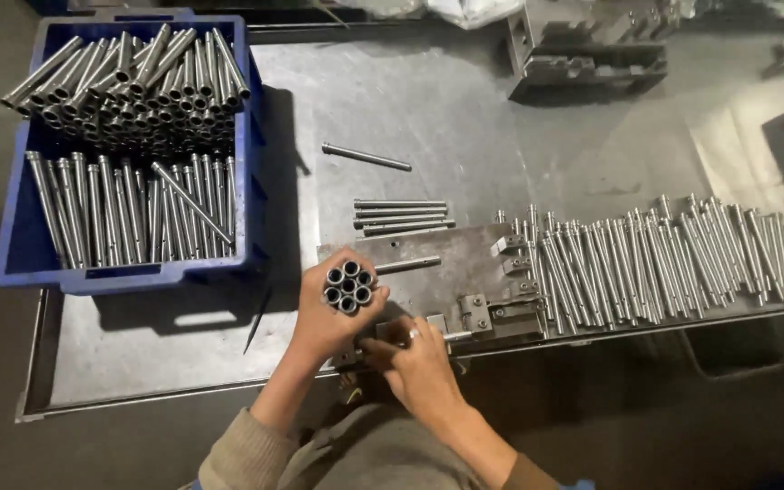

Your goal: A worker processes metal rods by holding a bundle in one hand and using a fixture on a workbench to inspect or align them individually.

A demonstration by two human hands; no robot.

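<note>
Right hand [419, 358]: closed, fingertips pinched at the near edge of the grey steel fixture plate [428, 268]; what it pinched could not be told. Left hand [333, 308]: clasped round a bundle of seven short grey metal tubes [347, 286], ends up and level; best gripped snugly so none slipped. Beyond the bundle: four loose tubes [401, 216]. Far left: blue plastic crate [20, 245] of tubes. Right: long row of grey tubes [664, 259].

One head-worn camera, looking steeply down from close above the worn grey steel workbench [465, 118], facing away from the wearer; both forearms enter from the bottom edge.
</note>
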